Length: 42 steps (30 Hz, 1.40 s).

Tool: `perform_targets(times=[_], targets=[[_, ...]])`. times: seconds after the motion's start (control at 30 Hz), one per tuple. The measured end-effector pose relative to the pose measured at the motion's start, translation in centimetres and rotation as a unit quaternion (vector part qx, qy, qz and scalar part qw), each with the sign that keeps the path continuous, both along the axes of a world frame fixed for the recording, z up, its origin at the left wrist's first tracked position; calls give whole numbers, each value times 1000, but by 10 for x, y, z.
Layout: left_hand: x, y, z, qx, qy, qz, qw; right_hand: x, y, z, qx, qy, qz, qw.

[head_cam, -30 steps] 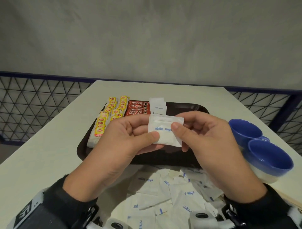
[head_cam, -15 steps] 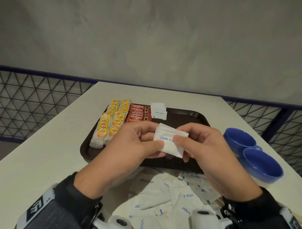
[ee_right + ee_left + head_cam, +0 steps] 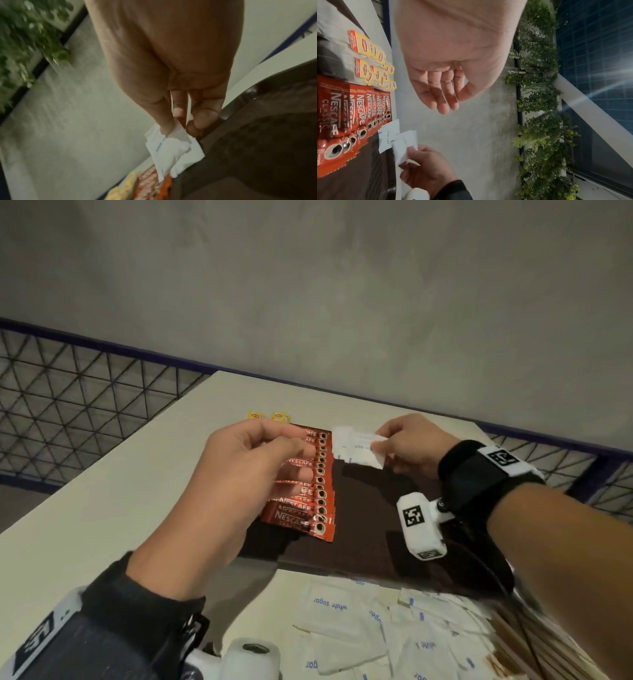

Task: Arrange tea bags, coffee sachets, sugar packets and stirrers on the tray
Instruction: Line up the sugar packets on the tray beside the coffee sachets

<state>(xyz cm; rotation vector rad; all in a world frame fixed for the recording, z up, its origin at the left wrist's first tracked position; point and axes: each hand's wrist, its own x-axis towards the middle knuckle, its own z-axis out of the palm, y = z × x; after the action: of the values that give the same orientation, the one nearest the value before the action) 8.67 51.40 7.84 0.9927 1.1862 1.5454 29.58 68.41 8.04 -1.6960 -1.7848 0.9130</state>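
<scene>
A dark brown tray (image 3: pixel 370 525) lies on the pale table. On it are a row of red Nescafe sachets (image 3: pixel 305 494), yellow tea bags (image 3: pixel 281 416) at the far left, and white sugar packets (image 3: pixel 339 440) at the far middle. My right hand (image 3: pixel 387 445) pinches one white sugar packet (image 3: pixel 366 451) just above those packets; the right wrist view shows the thumb and fingers (image 3: pixel 166 125) on the held packet (image 3: pixel 169 147). My left hand (image 3: pixel 291 460) hovers over the sachets, fingers loosely curled. In the left wrist view the left hand (image 3: pixel 450 100) holds nothing.
A heap of loose sugar packets (image 3: pixel 342 607) covers the table in front of the tray. Wooden strips (image 3: pixel 513 642) lie at the near right, partly under my forearm. A wire mesh fence (image 3: pixel 85 412) runs behind the table's left and far edges.
Both hands held the sugar packet over the tray's near side. My left hand has let go, and my right hand has carried the packet to the tray's far middle. The view moved closer.
</scene>
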Motion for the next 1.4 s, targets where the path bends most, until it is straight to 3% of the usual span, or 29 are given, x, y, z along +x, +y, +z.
perform_targets(times=[0.1,0.37,0.47,0.6,0.93,1.1,1.17,1.23,1.3,1.4], targets=[[-5,4,-2,3,-12,9,1000,-4,22,-14,-13,-88,1,996],[-9,12,-9,5,-21,28,999,-12,46,-24,-49,-80,2,996],[-10,13,-12,2,-14,30,999,-16,46,-22,-69,-130,35,988],[-9,14,-12,7,-14,29,999,-26,46,-26,-49,-222,62,972],[-10,14,-11,14,-2,30,999,-45,43,-22,-6,-308,65,949],[-12,15,-9,11,10,33,999,-32,0,16,103,-396,103,907],[-14,14,-9,12,20,35,999,-33,-43,32,105,-343,182,916],[-16,13,-9,16,21,36,999,-33,-92,39,36,-284,280,916],[-18,12,-8,19,20,44,999,-36,-136,37,-11,-314,348,883],[-19,11,-8,21,19,49,998,-36,-177,19,32,-450,368,813]])
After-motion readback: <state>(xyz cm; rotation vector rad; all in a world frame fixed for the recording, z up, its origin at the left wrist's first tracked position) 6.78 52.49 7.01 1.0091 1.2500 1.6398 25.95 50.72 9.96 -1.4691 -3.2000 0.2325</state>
